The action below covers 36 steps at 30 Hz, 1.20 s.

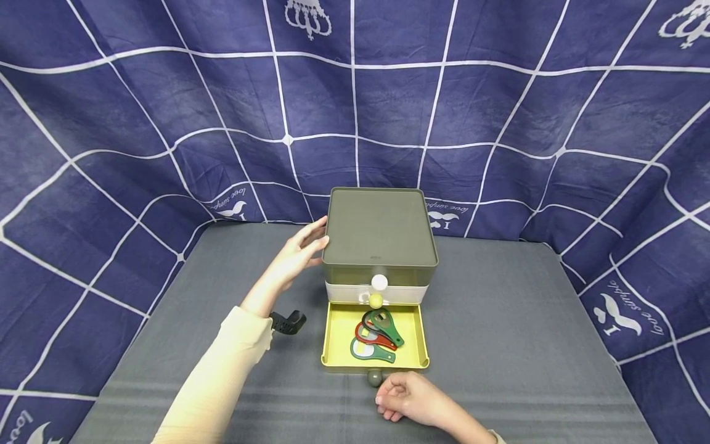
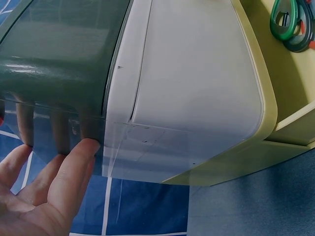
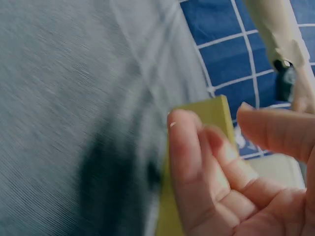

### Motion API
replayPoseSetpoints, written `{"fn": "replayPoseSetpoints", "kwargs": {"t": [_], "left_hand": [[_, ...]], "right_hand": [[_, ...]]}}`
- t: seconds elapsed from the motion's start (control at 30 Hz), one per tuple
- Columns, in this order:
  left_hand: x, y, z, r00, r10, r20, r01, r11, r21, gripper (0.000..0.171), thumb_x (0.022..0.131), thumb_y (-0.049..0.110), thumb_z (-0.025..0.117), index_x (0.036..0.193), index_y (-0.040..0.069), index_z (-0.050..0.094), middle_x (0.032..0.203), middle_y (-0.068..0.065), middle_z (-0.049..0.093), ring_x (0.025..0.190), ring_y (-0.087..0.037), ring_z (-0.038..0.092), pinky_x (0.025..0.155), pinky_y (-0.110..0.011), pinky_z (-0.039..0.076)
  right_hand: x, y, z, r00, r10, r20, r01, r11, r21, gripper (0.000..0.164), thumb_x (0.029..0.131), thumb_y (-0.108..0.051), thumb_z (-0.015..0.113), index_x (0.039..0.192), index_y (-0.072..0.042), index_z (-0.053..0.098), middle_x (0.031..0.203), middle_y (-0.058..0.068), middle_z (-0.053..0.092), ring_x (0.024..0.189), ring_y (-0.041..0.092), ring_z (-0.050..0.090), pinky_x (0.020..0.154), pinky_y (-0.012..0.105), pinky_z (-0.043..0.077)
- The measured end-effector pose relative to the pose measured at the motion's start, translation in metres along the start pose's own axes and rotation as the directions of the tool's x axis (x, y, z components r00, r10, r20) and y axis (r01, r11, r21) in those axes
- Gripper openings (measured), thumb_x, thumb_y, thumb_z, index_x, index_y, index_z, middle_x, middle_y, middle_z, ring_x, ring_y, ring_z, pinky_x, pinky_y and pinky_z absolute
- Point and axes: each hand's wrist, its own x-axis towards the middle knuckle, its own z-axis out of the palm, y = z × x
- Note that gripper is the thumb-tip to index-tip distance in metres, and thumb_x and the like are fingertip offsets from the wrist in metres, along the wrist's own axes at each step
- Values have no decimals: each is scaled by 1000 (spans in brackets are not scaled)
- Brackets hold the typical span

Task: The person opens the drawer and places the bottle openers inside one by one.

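A small three-tier drawer box [image 1: 380, 228] with a dark green lid stands in the middle of the table. Its bottom yellow drawer [image 1: 339, 333] is pulled out, holding several flat, round-headed pieces [image 1: 373, 351] with short handles in green, red and black. My left hand [image 1: 302, 250] rests its fingertips against the upper left side of the box, fingers [image 2: 74, 169] fairly straight. Close to the dark green drawer knob [image 1: 375, 377] is my right hand [image 1: 409, 398], fingers loosely bent and thumb apart in the right wrist view, nothing seen between them.
Above the open drawer sit a white knob [image 1: 379, 282] and a yellow knob [image 1: 376, 300] on the closed tiers. Grey cloth covers the table [image 1: 499, 320]. A blue curtain with white lines [image 1: 388, 111] surrounds the back and sides. A black band [image 1: 288, 322] is on the left wrist.
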Motion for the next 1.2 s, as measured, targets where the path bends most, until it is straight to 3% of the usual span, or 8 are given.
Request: {"fn": "replayPoseSetpoints", "kwargs": {"t": [0.2, 0.4, 0.6, 0.8, 1.2], "left_hand": [[0, 0, 0, 1000, 1, 3, -1, 1000, -3, 58, 102, 24, 52, 156, 19, 30, 161, -14, 29, 144, -36, 36, 109, -59, 40], [-1, 1, 0, 1000, 0, 5, 0, 1000, 0, 59, 103, 25, 52, 156, 20, 29, 161, -14, 28, 144, -36, 35, 110, -59, 40], [-1, 1, -1, 1000, -6, 2, 6, 1000, 4, 59, 102, 26, 53, 156, 20, 29, 161, -14, 28, 144, -36, 35, 110, -59, 39], [-2, 1, -1, 1000, -7, 5, 7, 1000, 8, 59, 102, 26, 53, 156, 21, 29, 161, -14, 28, 144, -36, 35, 110, -59, 39], [-1, 1, -1, 1000, -4, 6, 4, 1000, -1, 59, 103, 24, 52, 156, 20, 29, 161, -15, 28, 144, -36, 35, 109, -58, 40]], "right_hand": [[5, 14, 6, 997, 70, -13, -68, 991, 113, 21, 94, -7, 61, 96, 13, 61, 78, 15, 71, 62, 7, 66, 60, 24, 60], [10, 25, 7, 993, 109, -33, -101, 977, 189, 23, 98, -15, 59, 98, 8, 59, 82, 16, 73, 67, 9, 68, 63, 24, 60], [16, 33, 15, 990, 131, -52, -107, 938, 329, 22, 101, -21, 55, 95, 0, 57, 84, 7, 73, 71, 8, 69, 68, 22, 60], [18, 37, 20, 989, 132, -72, -85, 886, 456, 32, 102, -26, 53, 103, 5, 61, 87, 2, 72, 78, 8, 69, 74, 22, 60], [20, 34, 20, 986, 155, -65, -98, 847, 523, 22, 100, -26, 57, 96, -5, 60, 88, 0, 73, 81, 7, 69, 77, 21, 59]]}}
